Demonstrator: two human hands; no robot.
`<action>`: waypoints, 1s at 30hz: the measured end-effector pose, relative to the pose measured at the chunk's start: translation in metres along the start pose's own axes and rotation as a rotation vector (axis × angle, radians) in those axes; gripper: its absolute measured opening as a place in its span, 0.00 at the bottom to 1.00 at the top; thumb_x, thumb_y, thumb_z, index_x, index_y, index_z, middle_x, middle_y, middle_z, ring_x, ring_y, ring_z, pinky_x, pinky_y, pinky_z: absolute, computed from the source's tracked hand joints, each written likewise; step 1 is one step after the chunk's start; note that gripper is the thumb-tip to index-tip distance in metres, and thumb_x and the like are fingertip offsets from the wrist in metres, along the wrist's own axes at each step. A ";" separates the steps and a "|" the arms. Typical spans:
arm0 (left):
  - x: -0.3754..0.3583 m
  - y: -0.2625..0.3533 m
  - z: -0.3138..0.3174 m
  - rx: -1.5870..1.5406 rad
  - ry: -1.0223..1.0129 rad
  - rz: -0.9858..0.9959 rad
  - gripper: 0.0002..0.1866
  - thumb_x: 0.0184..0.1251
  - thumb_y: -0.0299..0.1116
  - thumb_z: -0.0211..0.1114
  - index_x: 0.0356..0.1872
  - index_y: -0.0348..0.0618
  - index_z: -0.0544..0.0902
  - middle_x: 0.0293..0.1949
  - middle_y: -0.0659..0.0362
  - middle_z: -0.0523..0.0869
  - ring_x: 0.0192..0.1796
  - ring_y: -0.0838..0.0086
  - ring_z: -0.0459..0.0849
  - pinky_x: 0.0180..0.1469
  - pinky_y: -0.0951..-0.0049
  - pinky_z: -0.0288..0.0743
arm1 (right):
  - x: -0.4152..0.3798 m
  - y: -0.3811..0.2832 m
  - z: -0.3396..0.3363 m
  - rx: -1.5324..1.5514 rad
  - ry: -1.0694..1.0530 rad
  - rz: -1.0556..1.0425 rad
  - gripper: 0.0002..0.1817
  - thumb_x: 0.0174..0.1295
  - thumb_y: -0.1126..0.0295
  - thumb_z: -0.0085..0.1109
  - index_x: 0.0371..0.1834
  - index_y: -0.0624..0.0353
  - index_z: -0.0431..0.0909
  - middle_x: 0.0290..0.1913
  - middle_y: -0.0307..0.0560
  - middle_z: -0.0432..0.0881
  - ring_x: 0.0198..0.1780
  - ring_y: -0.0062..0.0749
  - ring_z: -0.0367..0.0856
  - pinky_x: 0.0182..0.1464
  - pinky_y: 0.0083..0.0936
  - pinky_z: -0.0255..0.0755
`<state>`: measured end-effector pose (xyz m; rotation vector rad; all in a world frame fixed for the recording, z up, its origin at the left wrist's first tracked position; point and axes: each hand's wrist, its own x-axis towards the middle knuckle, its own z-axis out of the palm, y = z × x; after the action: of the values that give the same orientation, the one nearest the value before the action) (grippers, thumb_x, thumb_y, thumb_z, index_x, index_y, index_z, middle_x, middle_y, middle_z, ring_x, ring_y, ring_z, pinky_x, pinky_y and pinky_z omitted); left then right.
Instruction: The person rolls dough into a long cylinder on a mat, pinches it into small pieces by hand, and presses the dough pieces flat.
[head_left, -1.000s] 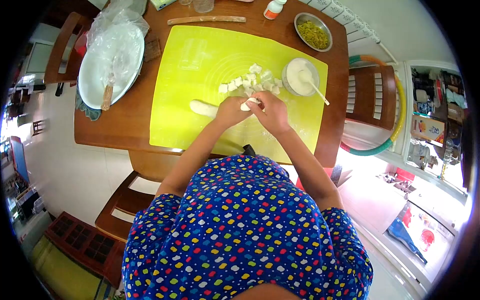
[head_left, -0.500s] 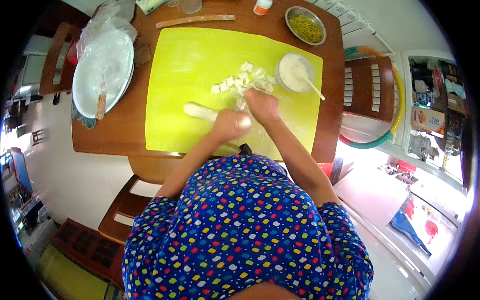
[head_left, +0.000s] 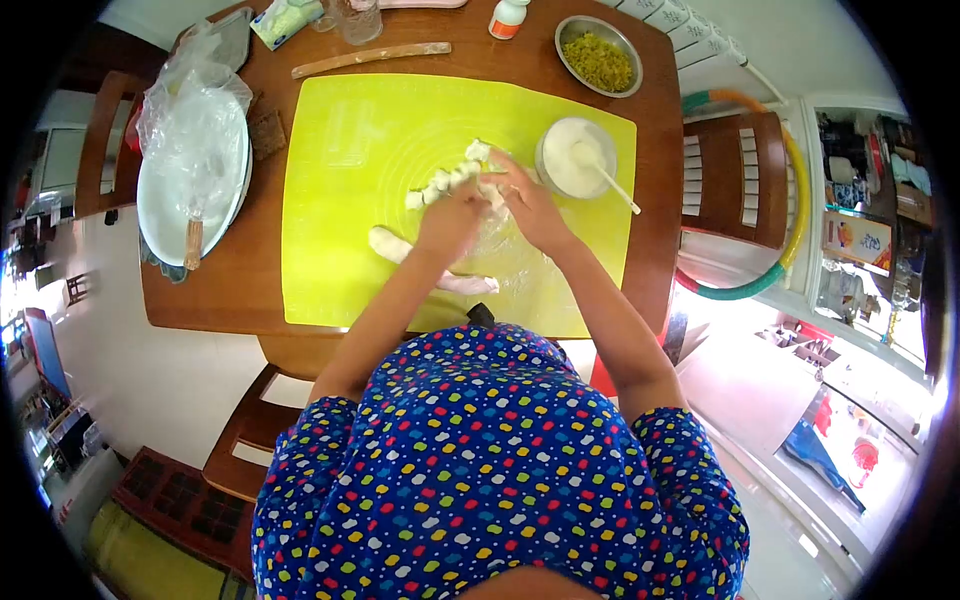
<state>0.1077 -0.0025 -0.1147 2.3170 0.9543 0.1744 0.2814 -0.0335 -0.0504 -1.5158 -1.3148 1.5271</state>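
A person in a blue, multicolored dotted garment works with both bare hands over a yellow-green mat [head_left: 340, 220] on a wooden table [head_left: 215, 300]. The left hand [head_left: 452, 226], fingers bunched, is at the small white dough pieces [head_left: 440, 181] clustered on the mat's middle; whether it grips one cannot be told. The right hand [head_left: 528, 207] reaches in beside it, fingers extended and apart over the same cluster. A white dough roll [head_left: 388, 242] lies toward the mat's near edge, partly hidden by the left forearm. At the mat's right side sits a bowl of white powder [head_left: 568, 135] with a white spoon [head_left: 621, 194]. Beyond the mat's far edge are a wooden rod [head_left: 372, 58], an orange-labeled bottle [head_left: 507, 19] and a metal bowl of yellow-green food [head_left: 600, 62]; off its left edge, a white basin [head_left: 158, 215] holds clear plastic [head_left: 195, 120] and a brush [head_left: 194, 243].
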 end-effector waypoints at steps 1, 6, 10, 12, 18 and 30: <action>0.006 -0.008 -0.005 0.060 0.071 -0.096 0.12 0.61 0.37 0.63 0.44 0.49 0.82 0.48 0.55 0.80 0.43 0.59 0.84 0.42 0.58 0.79 | 0.005 0.006 -0.002 -0.261 0.116 -0.168 0.35 0.59 0.68 0.60 0.72 0.49 0.62 0.69 0.59 0.66 0.72 0.49 0.61 0.72 0.39 0.54; -0.001 -0.037 -0.037 0.032 0.369 -0.285 0.10 0.60 0.33 0.64 0.42 0.51 0.83 0.48 0.57 0.79 0.42 0.59 0.83 0.40 0.59 0.79 | 0.001 -0.005 0.001 -0.307 0.249 -0.323 0.32 0.57 0.70 0.60 0.69 0.52 0.67 0.64 0.57 0.72 0.68 0.46 0.66 0.71 0.38 0.56; -0.011 -0.043 -0.054 -0.024 0.481 -0.526 0.17 0.55 0.34 0.67 0.48 0.54 0.83 0.49 0.58 0.78 0.49 0.61 0.80 0.44 0.59 0.79 | -0.006 0.037 -0.075 -0.729 0.620 -0.259 0.20 0.54 0.70 0.63 0.52 0.53 0.79 0.58 0.51 0.77 0.61 0.49 0.72 0.66 0.39 0.63; -0.013 -0.035 -0.052 0.038 0.496 -0.466 0.22 0.52 0.34 0.70 0.52 0.55 0.81 0.53 0.58 0.75 0.48 0.60 0.80 0.45 0.58 0.79 | -0.020 0.034 -0.107 -1.105 0.676 0.080 0.17 0.52 0.69 0.65 0.48 0.51 0.80 0.51 0.48 0.79 0.57 0.45 0.75 0.59 0.41 0.68; 0.009 -0.051 -0.038 -0.003 0.286 -0.331 0.25 0.49 0.28 0.68 0.53 0.54 0.79 0.52 0.55 0.75 0.44 0.58 0.81 0.44 0.58 0.78 | -0.026 0.041 -0.129 -1.495 0.466 0.083 0.13 0.59 0.67 0.56 0.47 0.52 0.81 0.40 0.46 0.80 0.48 0.42 0.79 0.49 0.39 0.72; 0.000 -0.059 -0.055 -1.774 0.405 -0.602 0.12 0.67 0.29 0.55 0.49 0.44 0.79 0.37 0.60 0.83 0.31 0.79 0.80 0.28 0.80 0.71 | -0.011 0.033 -0.104 -1.247 0.461 0.278 0.15 0.66 0.68 0.43 0.48 0.59 0.79 0.44 0.55 0.82 0.43 0.52 0.83 0.47 0.44 0.77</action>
<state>0.0536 0.0570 -0.1060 0.3549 0.9376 0.8242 0.3905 -0.0310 -0.0612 -2.6428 -1.8975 0.2605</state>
